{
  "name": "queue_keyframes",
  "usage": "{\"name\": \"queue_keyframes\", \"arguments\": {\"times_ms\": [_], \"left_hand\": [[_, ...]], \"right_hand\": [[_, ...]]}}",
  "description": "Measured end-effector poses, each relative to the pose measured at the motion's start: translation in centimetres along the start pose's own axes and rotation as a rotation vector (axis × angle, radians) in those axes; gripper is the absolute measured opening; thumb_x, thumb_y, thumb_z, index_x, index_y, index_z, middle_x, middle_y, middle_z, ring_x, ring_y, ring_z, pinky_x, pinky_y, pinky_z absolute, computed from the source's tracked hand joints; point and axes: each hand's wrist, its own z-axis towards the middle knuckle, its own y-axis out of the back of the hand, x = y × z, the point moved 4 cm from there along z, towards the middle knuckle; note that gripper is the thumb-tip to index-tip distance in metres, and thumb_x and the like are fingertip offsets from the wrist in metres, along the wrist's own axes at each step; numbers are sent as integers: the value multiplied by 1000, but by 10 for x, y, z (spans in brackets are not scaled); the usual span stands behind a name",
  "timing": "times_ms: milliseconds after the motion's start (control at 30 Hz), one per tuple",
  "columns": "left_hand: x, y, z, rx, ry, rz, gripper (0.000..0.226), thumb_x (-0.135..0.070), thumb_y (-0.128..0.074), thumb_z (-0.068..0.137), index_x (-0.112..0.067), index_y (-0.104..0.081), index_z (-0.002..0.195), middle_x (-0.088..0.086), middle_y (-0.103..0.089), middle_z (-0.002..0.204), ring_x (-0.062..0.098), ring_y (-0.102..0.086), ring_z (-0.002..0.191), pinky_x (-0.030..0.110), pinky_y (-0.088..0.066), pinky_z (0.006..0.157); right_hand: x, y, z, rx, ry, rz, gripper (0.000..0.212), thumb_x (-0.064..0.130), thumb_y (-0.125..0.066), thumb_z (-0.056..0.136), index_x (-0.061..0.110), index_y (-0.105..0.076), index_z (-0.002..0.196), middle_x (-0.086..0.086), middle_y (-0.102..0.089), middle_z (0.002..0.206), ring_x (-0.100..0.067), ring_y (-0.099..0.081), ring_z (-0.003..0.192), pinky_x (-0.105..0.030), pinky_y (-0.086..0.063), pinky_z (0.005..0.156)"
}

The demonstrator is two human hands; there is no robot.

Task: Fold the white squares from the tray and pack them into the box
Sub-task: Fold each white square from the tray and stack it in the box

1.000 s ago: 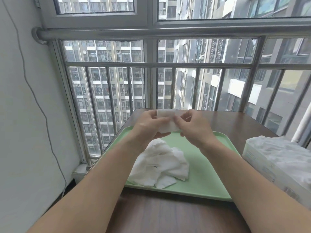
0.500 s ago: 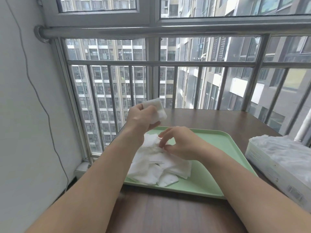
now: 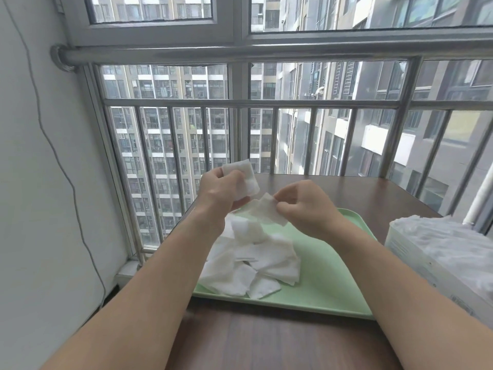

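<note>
A barred metal railing [image 3: 240, 102] and window frame stand behind a dark brown wooden tabletop [image 3: 266, 340], with grey apartment blocks beyond the glass and a thin grey cable [image 3: 57, 156] trailing down the white wall at the left. On the tabletop lies a pale green plastic tray [image 3: 328, 279], and on its left half sits a loose heap of white cloth squares [image 3: 250, 265], overlapping and crumpled. The left hand [image 3: 222, 189] is raised above the far end of the tray, fingers curled round a folded white square [image 3: 244, 176] that sticks up past its knuckles. Just beside it, a little lower, the right hand [image 3: 304, 206] pinches the corner of another unfolded white square [image 3: 266, 210], which hangs from its fingertips over the heap; whether the lower edge touches the pile I cannot tell. The two hands are near each other but apart. At the right edge of the tabletop, well apart from the hands, stands a pale rectangular box [image 3: 410, 252] filled with white material under clear wrapping.
</note>
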Motion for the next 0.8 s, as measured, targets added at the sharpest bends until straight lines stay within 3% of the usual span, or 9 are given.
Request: {"name": "queue_keyframes", "arguments": {"times_ms": [167, 233, 300, 367, 433, 467, 533, 600, 800], "left_hand": [[4, -1, 3, 38, 12, 52, 17, -3, -58, 92, -7, -66, 106, 11, -66, 100, 23, -66, 83, 26, -57, 56], [8, -3, 3, 81, 40, 91, 20, -2, -57, 91, -5, -67, 109, 11, -66, 99, 23, -66, 82, 25, -56, 55], [10, -6, 1, 115, 39, 152, 18, 1, -57, 88, -6, -71, 98, 10, -67, 89, 23, -66, 75, 27, -56, 55], [12, -8, 0, 134, 39, 209, 17, 2, -58, 86, -5, -73, 91, 10, -69, 82, 23, -67, 68, 29, -55, 55], [14, -10, -2, 190, 77, 204, 16, -1, -62, 89, -6, -74, 98, 12, -73, 87, 23, -69, 69, 29, -56, 54], [14, -13, -4, 235, 98, 176, 16, -2, -64, 91, -5, -74, 103, 14, -73, 92, 24, -68, 73, 29, -57, 54], [14, -17, -7, 308, 131, 98, 20, -4, -64, 93, 0, -73, 110, 20, -73, 100, 27, -67, 79, 29, -58, 56], [14, -18, -8, 321, 163, 17, 22, -4, -61, 95, 3, -71, 114, 21, -71, 100, 25, -68, 75, 27, -58, 54], [16, -18, -5, 345, 236, -83, 27, -1, -53, 96, 10, -67, 117, 18, -68, 93, 20, -66, 62, 25, -54, 47]], "right_hand": [[-5, 14, 0, -20, -62, 218, 18, 20, -58, 75, 14, -75, 71, 3, -68, 64, -11, -57, 61, -26, -46, 60], [-6, 14, 1, 3, -91, 326, 28, 24, -55, 68, 1, -70, 72, -4, -60, 64, -18, -54, 63, -34, -44, 62], [-8, 13, 2, 41, -122, 495, 36, 21, -55, 69, -14, -59, 77, -13, -51, 71, -22, -51, 65, -36, -45, 62], [-9, 11, 2, 88, -152, 645, 22, 15, -57, 78, -7, -58, 81, -12, -48, 76, -20, -53, 64, -32, -50, 59], [-9, 10, 0, 138, -192, 735, 11, 9, -61, 90, -2, -58, 87, -13, -55, 81, -20, -59, 69, -31, -54, 60], [-11, 10, -1, 163, -215, 769, 14, 10, -65, 91, -4, -61, 91, -15, -61, 86, -22, -64, 75, -32, -56, 63], [-14, 9, -2, 197, -263, 842, 40, 15, -76, 82, -13, -63, 108, -22, -69, 104, -29, -70, 89, -35, -58, 71], [-15, 7, -3, 199, -308, 896, 59, 10, -81, 74, -15, -57, 121, -25, -67, 119, -31, -71, 96, -35, -60, 72], [-16, 3, -3, 74, -318, 835, 62, -8, -84, 66, -4, -57, 122, -22, -63, 119, -34, -69, 98, -43, -62, 76]]}}
